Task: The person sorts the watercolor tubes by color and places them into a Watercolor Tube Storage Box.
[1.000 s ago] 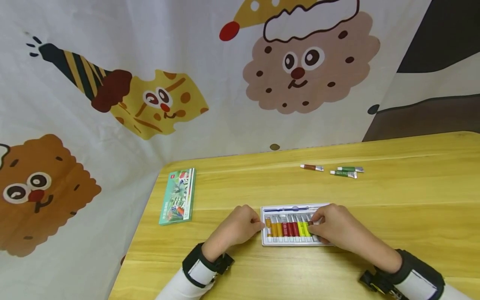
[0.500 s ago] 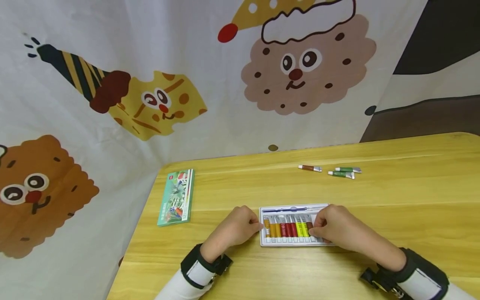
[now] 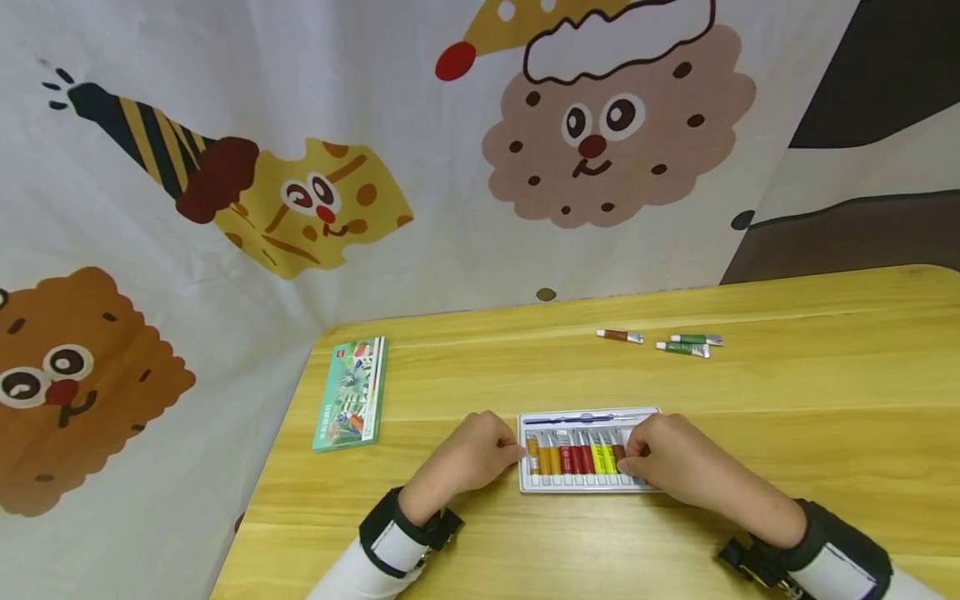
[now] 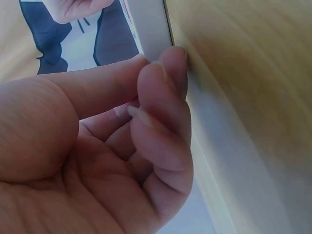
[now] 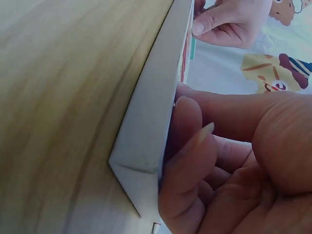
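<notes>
A white plastic tray of paint tubes lies on the table, with a row of ochre, red and yellow tubes and a thin blue paintbrush along its far side. My left hand pinches the tray's left end between thumb and curled fingers. Over the right part of the tray, my right hand has its thumb and fingertips at a brown paint tube beside the yellow ones. The right wrist view shows those fingers curled just over the tray wall; the tube itself is hidden there.
Farther back on the table lie a loose brown tube and two green tubes. A green paint box lies at the left. A white curtain with cartoon biscuits hangs behind the table.
My right thumb and fingertips have shifted slightly down along the brown paint tube, which now sits lower in the row beside the yellow tubes. My left hand keeps its place at the tray's end.
</notes>
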A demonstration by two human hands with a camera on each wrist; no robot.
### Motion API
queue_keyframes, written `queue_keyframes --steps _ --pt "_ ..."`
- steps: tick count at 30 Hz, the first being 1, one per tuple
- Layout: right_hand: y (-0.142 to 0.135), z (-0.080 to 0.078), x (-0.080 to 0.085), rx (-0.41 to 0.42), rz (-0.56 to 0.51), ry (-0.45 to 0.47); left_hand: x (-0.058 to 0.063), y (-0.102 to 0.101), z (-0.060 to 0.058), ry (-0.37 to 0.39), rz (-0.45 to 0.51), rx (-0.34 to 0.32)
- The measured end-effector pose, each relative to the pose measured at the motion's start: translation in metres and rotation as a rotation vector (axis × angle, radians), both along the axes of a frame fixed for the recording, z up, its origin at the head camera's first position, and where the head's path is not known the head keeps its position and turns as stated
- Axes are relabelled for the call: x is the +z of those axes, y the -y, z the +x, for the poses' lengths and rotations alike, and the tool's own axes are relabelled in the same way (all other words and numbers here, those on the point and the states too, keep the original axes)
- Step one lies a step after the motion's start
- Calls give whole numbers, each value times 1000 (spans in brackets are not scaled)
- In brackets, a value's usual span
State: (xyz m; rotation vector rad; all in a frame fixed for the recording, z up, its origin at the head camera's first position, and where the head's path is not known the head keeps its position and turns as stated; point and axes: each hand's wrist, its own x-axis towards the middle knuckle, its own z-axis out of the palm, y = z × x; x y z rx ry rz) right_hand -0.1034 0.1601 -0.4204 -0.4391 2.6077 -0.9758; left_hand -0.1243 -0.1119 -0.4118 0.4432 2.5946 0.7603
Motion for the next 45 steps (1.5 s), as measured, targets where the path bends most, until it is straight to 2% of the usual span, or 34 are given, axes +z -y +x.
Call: queue_keyframes --steps 12,17,21,26,31,33,39,45 --pt "5 -1 3 5 2 -2 3 2 0 6 -6 7" --pt "3 -8 8 45 -21 -61 4 3 1 12 -2 12" --pt "-1 -29 17 58 -2 -131 4 4 2 8 -2 16" --pt "-8 -69 28 36 112 -250 5 4 2 9 -10 19" --pt "-10 -106 20 52 241 -463 7 2 1 0 -7 12" --pt "-11 -117 14 52 298 -517 7 1 1 1 -9 13" --pt "-13 -134 3 59 443 -518 7 -1 1 -1 -8 13" --pt "-16 -139 1 79 434 -488 6 -2 1 3 -6 8"
